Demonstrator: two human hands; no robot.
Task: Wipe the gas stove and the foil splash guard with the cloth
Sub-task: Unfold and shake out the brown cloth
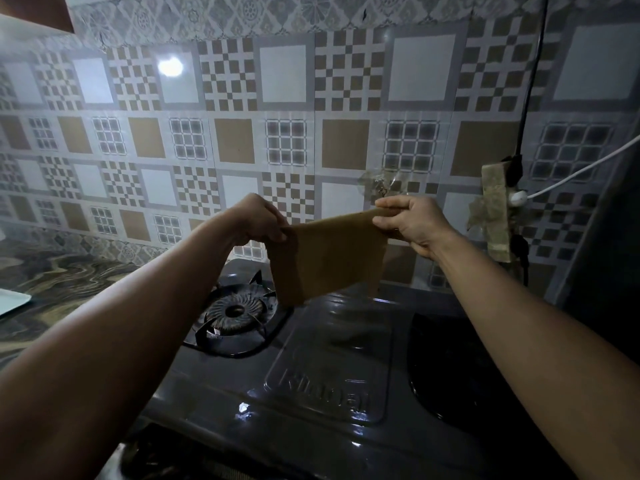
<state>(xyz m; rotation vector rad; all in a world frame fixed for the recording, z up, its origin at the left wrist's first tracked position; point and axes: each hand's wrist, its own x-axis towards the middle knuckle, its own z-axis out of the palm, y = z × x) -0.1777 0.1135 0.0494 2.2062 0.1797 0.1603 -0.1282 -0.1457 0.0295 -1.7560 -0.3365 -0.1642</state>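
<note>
Both arms reach forward over the gas stove (329, 368), and the brown cloth (325, 258) is stretched in the air between the two hands, above the stove's back edge and in front of the foil splash guard (242, 140). The left hand (258, 220) pinches the cloth's upper left corner, fingers closed down on the fabric with the knuckles turned toward the wall. The right hand (408, 221) grips the upper right corner, thumb on top and fingers curled underneath, slightly higher than the left, so the cloth's top edge slopes up toward the right. From that edge the cloth hangs as a loose sheet; its lower left corner drops close over the left burner (237, 311), though whether it touches the pan support cannot be told. The stove top below is dark and glossy, with an embossed panel in the middle and a dark round area on the right. The splash guard, patterned in tan, grey and white squares, covers the wall behind the hands.
</note>
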